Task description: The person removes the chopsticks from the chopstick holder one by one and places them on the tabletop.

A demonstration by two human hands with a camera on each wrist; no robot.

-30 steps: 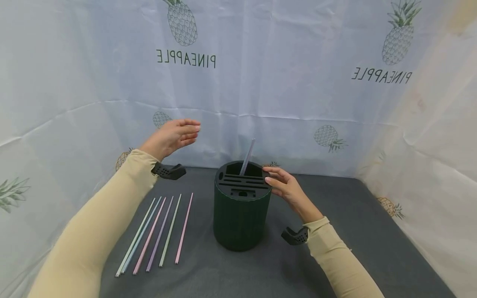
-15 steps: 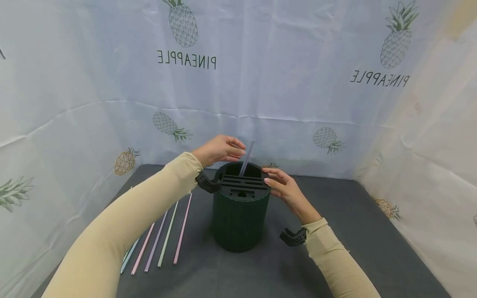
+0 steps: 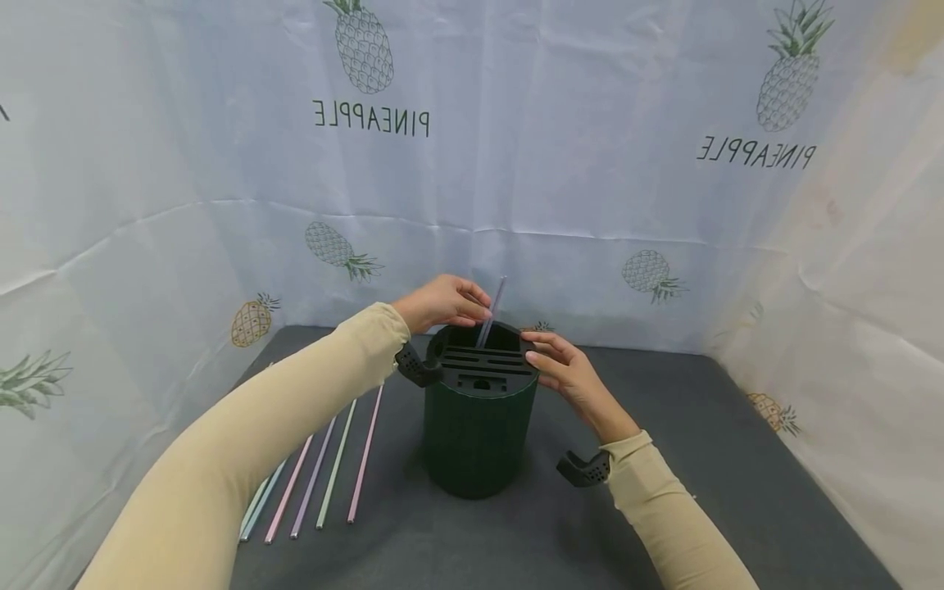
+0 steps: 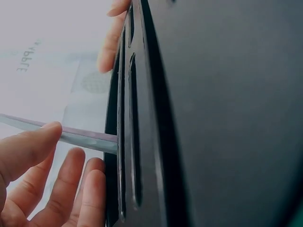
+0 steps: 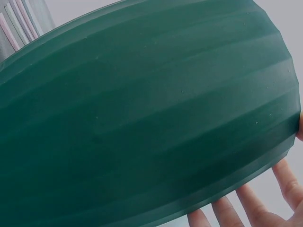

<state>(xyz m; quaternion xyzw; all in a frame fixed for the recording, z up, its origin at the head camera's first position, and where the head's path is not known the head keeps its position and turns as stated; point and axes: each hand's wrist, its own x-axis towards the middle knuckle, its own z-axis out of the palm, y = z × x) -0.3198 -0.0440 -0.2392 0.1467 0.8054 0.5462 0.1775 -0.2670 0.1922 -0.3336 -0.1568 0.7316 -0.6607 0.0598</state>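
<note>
A dark green, round utensil holder [image 3: 478,447] with a black slotted top stands upright on the table. One purple chopstick [image 3: 497,297] leans out of its large rear opening. My left hand [image 3: 447,301] is over the rear rim and pinches this chopstick between thumb and fingers. In the left wrist view, the thumb [image 4: 49,132] lies against the chopstick, close to the opening. On the right side, my right hand [image 3: 566,373] grips the holder near its rim. The right wrist view has those fingers [image 5: 253,205] along the ribbed green wall. Inside the holder, the chopstick's lower end is hidden.
Several pastel chopsticks [image 3: 365,459] lie side by side on the dark tablecloth [image 3: 413,549], left of the holder. The left sleeve [image 3: 288,410] covers their far ends in part. A pale curtain [image 3: 516,164] with pineapple prints hangs behind and at both sides.
My left hand has come right and down from the left side to the standing chopstick and now pinches it. The right hand keeps its place on the holder.
</note>
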